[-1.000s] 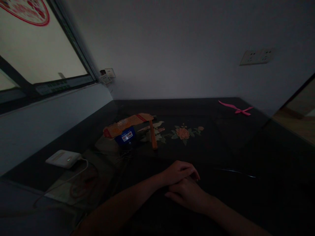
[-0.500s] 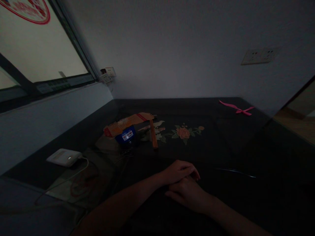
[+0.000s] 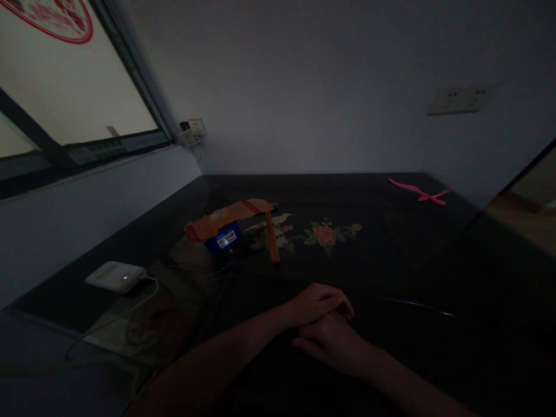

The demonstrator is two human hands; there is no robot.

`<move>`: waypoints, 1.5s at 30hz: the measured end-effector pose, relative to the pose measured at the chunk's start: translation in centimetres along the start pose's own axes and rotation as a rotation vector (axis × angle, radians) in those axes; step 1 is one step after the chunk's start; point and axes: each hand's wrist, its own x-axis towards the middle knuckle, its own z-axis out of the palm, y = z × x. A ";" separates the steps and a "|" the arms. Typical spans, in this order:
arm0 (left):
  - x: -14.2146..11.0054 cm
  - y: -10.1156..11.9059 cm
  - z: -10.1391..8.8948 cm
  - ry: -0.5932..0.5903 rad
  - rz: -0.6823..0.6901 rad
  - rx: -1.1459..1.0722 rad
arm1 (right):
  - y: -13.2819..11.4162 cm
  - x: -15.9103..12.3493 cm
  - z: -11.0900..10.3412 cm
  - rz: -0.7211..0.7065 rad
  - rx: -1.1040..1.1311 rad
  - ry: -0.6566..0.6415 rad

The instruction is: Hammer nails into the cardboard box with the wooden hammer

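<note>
My left hand (image 3: 319, 302) lies over my right hand (image 3: 332, 341) at the near middle of the dark table (image 3: 373, 341). The left fingers bend down across the right knuckles. My right hand is loosely curled, its thumb pointing left and its fingertips partly hidden under the left hand. Neither hand shows an object in it. Beyond them lies a reddish-brown wooden stick (image 3: 273, 240), its far end meeting a torn orange-brown cardboard strip (image 3: 226, 219). That strip rests across a blue container (image 3: 223, 238) with a small label. Some thin wire-like pieces (image 3: 222, 271) lie in front of the container.
A white box-shaped device (image 3: 116, 277) with a white cable (image 3: 117, 319) sits at the left. A pink ribbon (image 3: 423, 194) lies at the far right. The tabletop carries a flower pattern (image 3: 325, 234). Walls, a window and sockets (image 3: 463, 99) surround the table.
The whole view has shifted very slightly, with things appearing a little further right. My hands hold the same pose, and nothing on the table has moved.
</note>
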 end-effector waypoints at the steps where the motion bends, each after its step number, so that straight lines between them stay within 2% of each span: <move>1: 0.0 0.0 0.0 0.003 -0.007 -0.002 | 0.0 0.0 0.0 0.001 0.000 -0.001; 9: 0.1 -0.2 0.0 0.000 0.013 -0.004 | 0.0 -0.1 0.1 0.003 0.004 -0.001; 21: 0.0 0.1 0.0 0.000 -0.026 0.007 | 0.0 -0.1 0.1 0.002 0.002 0.005; 31: 0.0 0.1 0.0 -0.007 0.014 0.017 | -0.1 0.0 0.1 0.005 -0.004 0.003; 36: 0.1 0.0 0.0 -0.004 -0.029 0.011 | 0.0 0.0 0.2 -0.003 -0.006 0.007; 45: 0.0 0.0 0.0 -0.003 -0.022 0.002 | 0.0 -0.1 0.1 0.008 -0.009 0.011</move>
